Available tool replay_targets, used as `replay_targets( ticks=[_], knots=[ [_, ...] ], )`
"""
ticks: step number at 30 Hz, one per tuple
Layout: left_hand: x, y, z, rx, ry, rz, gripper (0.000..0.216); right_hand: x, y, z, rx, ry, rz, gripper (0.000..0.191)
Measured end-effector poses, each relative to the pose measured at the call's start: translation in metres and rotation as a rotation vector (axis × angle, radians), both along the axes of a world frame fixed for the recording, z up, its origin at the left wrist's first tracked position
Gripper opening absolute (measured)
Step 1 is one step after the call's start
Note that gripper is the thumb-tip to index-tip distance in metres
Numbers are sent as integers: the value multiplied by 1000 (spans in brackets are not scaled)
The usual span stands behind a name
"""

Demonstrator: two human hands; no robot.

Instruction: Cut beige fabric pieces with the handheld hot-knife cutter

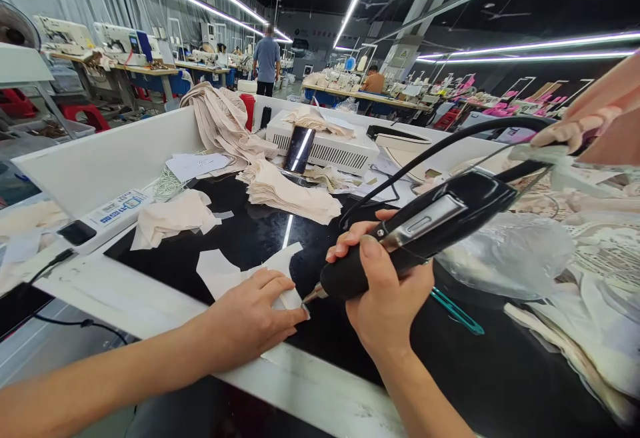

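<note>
Beside the tip of a black handheld tool (465,206), the right hand (387,281) grips its body while the left hand (257,315) pinches a white cutout (216,273). Beyond the tool, stacked fabric pieces (290,193) lie on the surface (335,345).

The tool (463,201) looks smooth plastic, its tip (315,293) metal, the tabletop (480,378) glossy, the cloth stack (293,195) matt.

Left hand (255,311) pinches low; right hand (387,291) grips.

cloth stack (293,191) lies on the tabletop (500,385), behind the held piece (220,273), before the vented box (345,155).
</note>
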State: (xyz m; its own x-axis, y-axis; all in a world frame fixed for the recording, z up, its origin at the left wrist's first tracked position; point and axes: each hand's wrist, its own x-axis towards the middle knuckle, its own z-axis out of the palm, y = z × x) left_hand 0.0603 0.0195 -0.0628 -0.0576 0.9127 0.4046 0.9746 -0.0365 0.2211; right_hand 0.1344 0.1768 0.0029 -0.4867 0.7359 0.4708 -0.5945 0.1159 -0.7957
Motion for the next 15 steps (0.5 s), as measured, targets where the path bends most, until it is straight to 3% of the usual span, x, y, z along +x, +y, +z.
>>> replay_targets(
  ticks=[15],
  knots=[
    [0,0,-3,23,-1,16,26,-11,-1,0,-9,8,-21,37]
  ],
)
